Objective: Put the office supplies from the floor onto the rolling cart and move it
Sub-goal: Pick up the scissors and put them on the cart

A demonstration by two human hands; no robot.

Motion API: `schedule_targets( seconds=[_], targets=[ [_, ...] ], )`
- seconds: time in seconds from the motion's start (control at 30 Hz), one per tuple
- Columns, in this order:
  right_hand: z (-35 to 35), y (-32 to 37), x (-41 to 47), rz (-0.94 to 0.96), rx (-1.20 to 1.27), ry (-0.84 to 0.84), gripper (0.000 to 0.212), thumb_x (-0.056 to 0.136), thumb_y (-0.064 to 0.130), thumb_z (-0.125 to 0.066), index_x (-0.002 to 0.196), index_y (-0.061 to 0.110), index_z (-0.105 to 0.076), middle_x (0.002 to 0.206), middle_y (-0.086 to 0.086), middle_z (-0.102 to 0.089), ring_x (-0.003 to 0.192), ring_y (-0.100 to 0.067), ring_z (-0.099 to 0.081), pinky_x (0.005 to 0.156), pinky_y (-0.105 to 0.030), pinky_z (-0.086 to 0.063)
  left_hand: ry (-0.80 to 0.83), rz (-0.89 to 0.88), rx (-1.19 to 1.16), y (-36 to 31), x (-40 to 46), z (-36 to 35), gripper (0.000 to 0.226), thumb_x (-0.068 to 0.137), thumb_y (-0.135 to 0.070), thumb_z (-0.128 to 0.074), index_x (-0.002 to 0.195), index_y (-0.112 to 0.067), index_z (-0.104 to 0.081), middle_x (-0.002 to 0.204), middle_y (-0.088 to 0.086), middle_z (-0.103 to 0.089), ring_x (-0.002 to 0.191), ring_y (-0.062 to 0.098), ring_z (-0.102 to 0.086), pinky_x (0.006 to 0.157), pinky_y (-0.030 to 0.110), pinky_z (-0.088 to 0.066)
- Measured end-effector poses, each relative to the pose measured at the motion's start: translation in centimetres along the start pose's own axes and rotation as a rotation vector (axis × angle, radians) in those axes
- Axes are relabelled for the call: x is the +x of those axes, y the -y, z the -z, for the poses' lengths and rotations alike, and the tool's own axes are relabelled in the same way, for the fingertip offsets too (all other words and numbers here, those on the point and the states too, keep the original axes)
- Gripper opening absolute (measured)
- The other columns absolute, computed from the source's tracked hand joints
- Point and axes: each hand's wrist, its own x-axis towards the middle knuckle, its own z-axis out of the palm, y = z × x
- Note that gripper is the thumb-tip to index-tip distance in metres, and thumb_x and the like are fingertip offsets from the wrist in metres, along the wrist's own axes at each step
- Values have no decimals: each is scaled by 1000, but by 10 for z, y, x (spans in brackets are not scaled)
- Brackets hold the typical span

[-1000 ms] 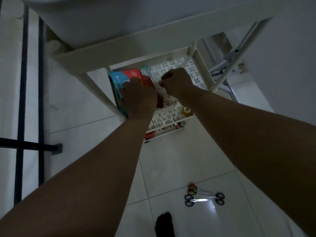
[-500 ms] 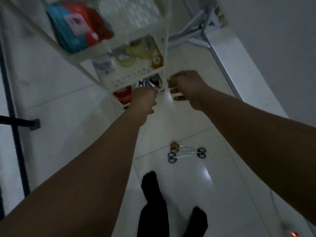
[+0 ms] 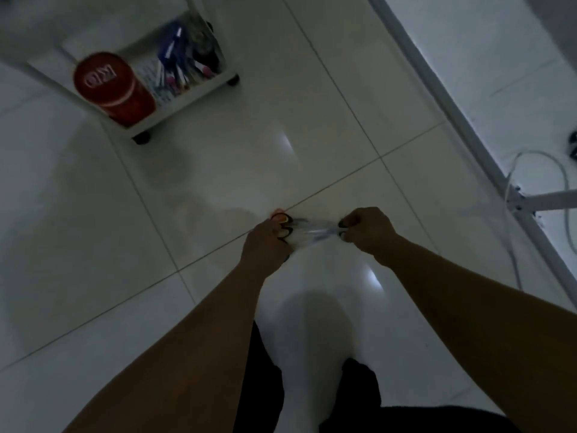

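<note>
Scissors lie on the floor, well apart from the rolling cart. My left hand clamps their handle end. My right hand clamps the opposite end.

Scissors: blurred; your left hand and right hand hid their ends.
Cart: cut off at the top edge.
Pens: smeared.

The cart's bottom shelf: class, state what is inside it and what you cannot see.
Inside the bottom shelf stand a red cylindrical container and, beside it, a blurred bundle of pens. The container covers whatever lies behind and beneath it; the upper shelves are out of frame.
</note>
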Motion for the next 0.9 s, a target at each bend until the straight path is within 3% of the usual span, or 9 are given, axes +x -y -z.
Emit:
schedule_targets(
  seconds=[0.1,0.17,0.3,0.37,0.53,0.63,0.77,0.9],
  targets=[
    [-29,-37,40,111,-195,-47,32,81,13,-70,112,5,-68,120,-17,-64,110,-35,-60,92,-37,-51,-60,-115,196,34,43,-38,72,70,-18,-74,137,-10,-47,137,13,-51,125,34,-50,100,41,-45],
    [-42,-50,58,175,-293,-74,30,86,18,-65,114,9,-66,121,-14,-59,113,-35,-56,92,-42,-49,-91,-175,321,47,65,-50,76,65,-19,-74,135,-17,-45,137,7,-48,125,33,-47,96,47,-46],
    [-58,-68,87,284,-563,-137,30,89,21,-60,118,16,-55,126,-8,-46,119,-31,-41,91,-44,-39,-223,-283,644,56,96,-72,83,63,-22,-78,135,-25,-36,146,-1,-28,137,28,-26,109,51,-31],
    [-61,-71,95,336,-605,-176,35,86,20,-63,118,16,-52,127,-8,-43,118,-32,-39,88,-45,-39,-294,-316,710,61,111,-79,87,64,-24,-78,136,-28,-29,146,-1,-24,137,29,-24,108,54,-27],
    [-54,-66,106,437,-674,-92,30,86,18,-60,115,13,-51,123,-11,-44,113,-32,-41,81,-42,-41,-315,-362,784,68,125,-81,91,71,-30,-74,145,-26,-23,139,0,-34,125,30,-34,96,46,-35],
    [-47,-64,108,443,-605,-82,34,84,17,-64,115,10,-55,121,-13,-46,108,-31,-43,74,-34,-41,-295,-306,717,68,122,-78,76,82,-26,-63,147,-23,-23,140,4,-35,128,30,-33,96,45,-37],
    [-44,-54,104,442,-551,-54,32,83,15,-66,113,9,-59,118,-14,-48,107,-30,-46,70,-30,-35,-340,-243,623,72,119,-73,57,77,-30,-64,128,-17,-42,126,8,-41,117,32,-44,82,42,-46],
    [-49,-45,104,382,-425,8,26,84,11,-64,109,6,-59,118,-13,-59,99,-25,-55,73,-28,-41,-424,-96,620,72,111,-73,68,64,-45,-75,117,-16,-45,124,8,-39,118,31,-42,81,42,-47]
  ],
)
